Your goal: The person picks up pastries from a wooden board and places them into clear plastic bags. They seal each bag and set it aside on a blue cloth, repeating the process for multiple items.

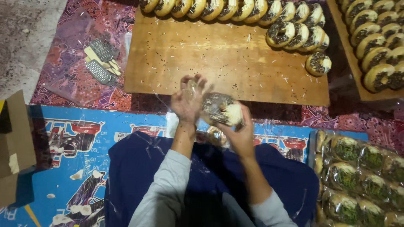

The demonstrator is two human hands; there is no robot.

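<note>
My right hand [240,132] holds a ring-shaped donut [219,109] topped with dark sprinkles, just above my lap. My left hand [188,101] grips a clear plastic wrapper [192,89] right beside the donut, fingers closed on the film. Both hands hover near the front edge of a wooden board [219,63]. More sprinkled donuts [294,31] stand in a row along the board's far edge and right side. Another donut lies half hidden below my hands.
A second wooden board [336,29] with several donuts sits at the right. Wrapped donuts [357,172] fill a tray at the lower right. Two metal graters [101,63] lie on the patterned cloth at left. A cardboard box [14,138] stands at the left edge.
</note>
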